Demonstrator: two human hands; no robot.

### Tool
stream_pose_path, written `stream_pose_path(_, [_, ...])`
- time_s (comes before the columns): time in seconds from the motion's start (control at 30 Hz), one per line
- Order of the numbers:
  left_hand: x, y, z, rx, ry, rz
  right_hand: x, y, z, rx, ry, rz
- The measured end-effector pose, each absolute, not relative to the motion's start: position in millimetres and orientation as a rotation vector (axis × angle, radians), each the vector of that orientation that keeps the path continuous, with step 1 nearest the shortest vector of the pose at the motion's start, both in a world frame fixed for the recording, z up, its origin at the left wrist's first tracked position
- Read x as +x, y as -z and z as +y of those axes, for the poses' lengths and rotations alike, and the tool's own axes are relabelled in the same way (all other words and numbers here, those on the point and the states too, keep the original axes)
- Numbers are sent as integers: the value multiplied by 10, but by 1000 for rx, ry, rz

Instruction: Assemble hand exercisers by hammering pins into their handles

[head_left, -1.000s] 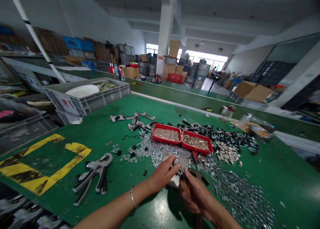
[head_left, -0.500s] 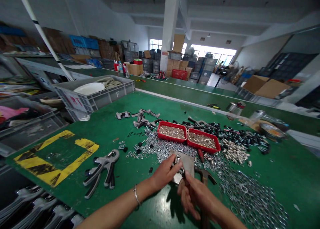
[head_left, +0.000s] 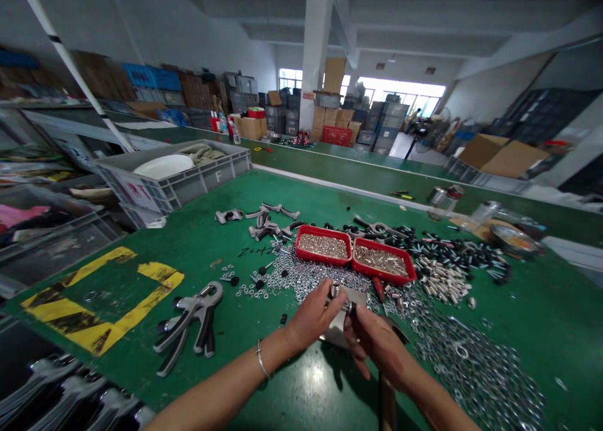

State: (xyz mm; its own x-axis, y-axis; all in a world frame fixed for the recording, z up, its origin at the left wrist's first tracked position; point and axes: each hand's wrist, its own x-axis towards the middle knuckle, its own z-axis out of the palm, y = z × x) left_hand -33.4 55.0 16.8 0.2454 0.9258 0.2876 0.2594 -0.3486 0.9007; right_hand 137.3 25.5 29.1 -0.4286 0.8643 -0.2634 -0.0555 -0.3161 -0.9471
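My left hand (head_left: 313,318) pinches a small silver cylindrical part (head_left: 335,290) over a grey metal block (head_left: 340,325) on the green table (head_left: 235,186). My right hand (head_left: 377,344) is closed beside it, fingertips on a small dark part (head_left: 349,308) at the block's edge. Both hands meet above the block. Loose nuts and washers (head_left: 292,279) lie spread just behind them.
Two red trays (head_left: 354,254) of small metal parts sit behind the block. Black and silver parts (head_left: 447,261) lie heaped to the right, washers (head_left: 475,368) spread near right. Grey hand tools (head_left: 191,321) lie at left by yellow-black tape (head_left: 85,305). A grey crate (head_left: 174,180) stands far left.
The camera view shifted slightly. My hands have stayed at the metal block, the right hand drawing a little closer to the left.
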Motion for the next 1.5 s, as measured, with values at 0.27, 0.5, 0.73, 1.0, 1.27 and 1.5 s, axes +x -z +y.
stream_pose_path(0.27, [-290,-57,589,1630,-1110,1150,1476,-330,366,-1340,-1866,-1490])
stream_pose_path(0.5, [-267,-59,548,1577,-1139,1129,1378,-152,345,-1329,-1122,-1781])
stream_pose_path(0.73, [-281,-23,614,1618,-1044,1158,1498,-139,345,-1444,-1110,-1926])
stream_pose_path(1.0, [-254,-26,596,1767,-1044,1118,1536,-110,357,-1276,-1890,-1595])
stream_pose_path(1.27, [-251,-2,621,1729,-1062,1130,1517,-141,315,-1441,-1354,-1739])
stream_pose_path(1.5, [-152,7,672,1704,-1033,1191,1564,-161,368,-1479,-854,-1939])
